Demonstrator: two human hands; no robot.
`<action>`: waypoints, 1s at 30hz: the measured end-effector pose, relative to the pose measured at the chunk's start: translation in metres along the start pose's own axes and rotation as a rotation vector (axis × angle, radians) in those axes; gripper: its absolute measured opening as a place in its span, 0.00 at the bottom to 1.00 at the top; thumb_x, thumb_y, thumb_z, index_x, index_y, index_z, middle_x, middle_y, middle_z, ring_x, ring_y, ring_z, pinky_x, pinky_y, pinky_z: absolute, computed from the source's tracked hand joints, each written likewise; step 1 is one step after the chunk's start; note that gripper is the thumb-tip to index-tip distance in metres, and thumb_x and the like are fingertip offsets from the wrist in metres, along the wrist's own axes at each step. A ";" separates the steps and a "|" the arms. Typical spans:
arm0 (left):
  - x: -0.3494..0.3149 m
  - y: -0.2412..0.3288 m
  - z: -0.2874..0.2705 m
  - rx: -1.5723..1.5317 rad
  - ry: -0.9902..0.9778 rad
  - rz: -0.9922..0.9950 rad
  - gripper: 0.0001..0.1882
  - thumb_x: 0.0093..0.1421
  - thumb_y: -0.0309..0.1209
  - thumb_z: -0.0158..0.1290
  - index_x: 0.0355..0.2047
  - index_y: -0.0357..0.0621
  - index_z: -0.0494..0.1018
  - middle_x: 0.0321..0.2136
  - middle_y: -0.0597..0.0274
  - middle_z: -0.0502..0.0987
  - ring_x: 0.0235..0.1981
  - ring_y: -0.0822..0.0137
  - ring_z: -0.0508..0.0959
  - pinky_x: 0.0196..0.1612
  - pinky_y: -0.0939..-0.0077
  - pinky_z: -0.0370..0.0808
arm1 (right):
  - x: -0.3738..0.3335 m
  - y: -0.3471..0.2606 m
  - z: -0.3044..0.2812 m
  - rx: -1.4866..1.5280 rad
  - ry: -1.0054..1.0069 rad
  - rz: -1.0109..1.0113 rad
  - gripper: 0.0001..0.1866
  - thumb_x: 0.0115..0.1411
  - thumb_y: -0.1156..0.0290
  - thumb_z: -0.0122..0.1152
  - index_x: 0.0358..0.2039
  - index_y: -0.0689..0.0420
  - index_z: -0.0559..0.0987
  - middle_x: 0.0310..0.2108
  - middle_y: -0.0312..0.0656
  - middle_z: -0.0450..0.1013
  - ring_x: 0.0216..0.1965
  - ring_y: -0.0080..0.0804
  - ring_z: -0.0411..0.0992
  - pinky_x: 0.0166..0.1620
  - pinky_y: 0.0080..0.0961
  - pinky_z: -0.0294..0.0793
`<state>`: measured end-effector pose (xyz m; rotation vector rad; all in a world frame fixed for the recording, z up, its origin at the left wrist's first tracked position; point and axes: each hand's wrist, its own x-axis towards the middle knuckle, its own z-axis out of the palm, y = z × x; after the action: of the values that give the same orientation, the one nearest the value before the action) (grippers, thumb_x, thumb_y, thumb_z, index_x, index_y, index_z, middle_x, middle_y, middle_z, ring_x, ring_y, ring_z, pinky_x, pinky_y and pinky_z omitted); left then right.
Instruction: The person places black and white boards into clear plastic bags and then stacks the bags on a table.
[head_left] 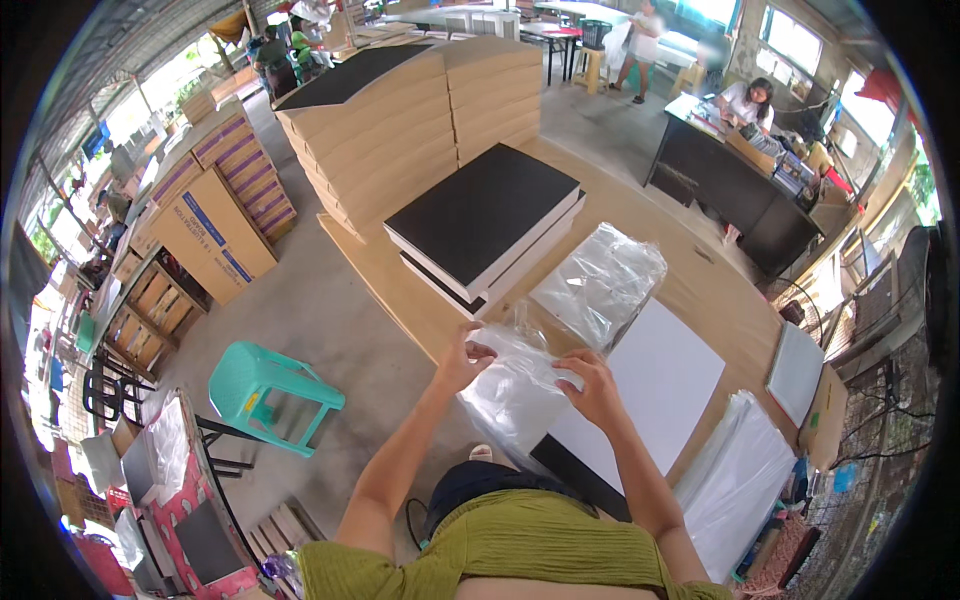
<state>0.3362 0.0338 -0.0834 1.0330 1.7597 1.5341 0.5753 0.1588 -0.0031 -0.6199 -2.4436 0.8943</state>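
Note:
A transparent plastic bag [515, 395] hangs over the table's near edge, stretched between my two hands. My left hand [463, 362] pinches its upper left side, close to the stack of black-topped boards. At the upper right side, my right hand [592, 385] grips the bag with fingers closed. Just beyond the bag stands the stack of black-faced, white-edged boards [485, 215]. A pile of plastic-wrapped sheets [603, 280] lies behind my right hand. Under my right forearm is a large white sheet [655, 370], with a black board edge [580, 475] showing at its near side.
Tall stacks of brown boards [400, 140] rise at the table's far left. More plastic bags [735, 460] lie at the right. A green stool [270, 390] stands on the floor to the left. A person sits at a dark desk [730, 180] at the far right.

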 end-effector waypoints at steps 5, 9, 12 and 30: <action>0.017 0.040 -0.008 -0.083 -0.184 0.056 0.34 0.50 0.22 0.59 0.56 0.43 0.55 0.38 0.55 0.75 0.39 0.67 0.76 0.42 0.72 0.74 | 0.044 0.034 0.047 -0.012 -0.133 0.092 0.30 0.43 0.62 0.71 0.47 0.58 0.73 0.46 0.47 0.71 0.49 0.44 0.68 0.52 0.37 0.66; 0.023 -0.023 -0.005 0.293 0.004 0.141 0.36 0.50 0.30 0.61 0.57 0.46 0.56 0.41 0.55 0.76 0.36 0.60 0.78 0.43 0.64 0.73 | 0.063 0.045 0.075 -0.028 -0.414 0.345 0.34 0.41 0.59 0.73 0.47 0.60 0.72 0.45 0.49 0.72 0.50 0.41 0.68 0.51 0.36 0.67; 0.027 -0.030 0.014 0.657 -0.174 0.033 0.38 0.47 0.34 0.62 0.57 0.47 0.56 0.43 0.55 0.75 0.38 0.55 0.77 0.44 0.59 0.71 | 0.069 0.065 0.083 0.114 -0.552 0.481 0.34 0.38 0.59 0.74 0.46 0.59 0.73 0.44 0.50 0.72 0.50 0.40 0.68 0.50 0.34 0.67; 0.000 -0.012 0.004 0.777 0.231 0.458 0.30 0.48 0.24 0.57 0.53 0.53 0.66 0.29 0.74 0.78 0.46 0.66 0.72 0.61 0.37 0.35 | 0.052 0.049 0.090 0.027 -0.261 0.043 0.44 0.38 0.56 0.74 0.55 0.57 0.66 0.51 0.52 0.66 0.55 0.50 0.63 0.58 0.40 0.61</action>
<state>0.3375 0.0353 -0.0954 1.7846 2.5007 1.2442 0.4962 0.1787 -0.0839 -0.5803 -2.6508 1.0832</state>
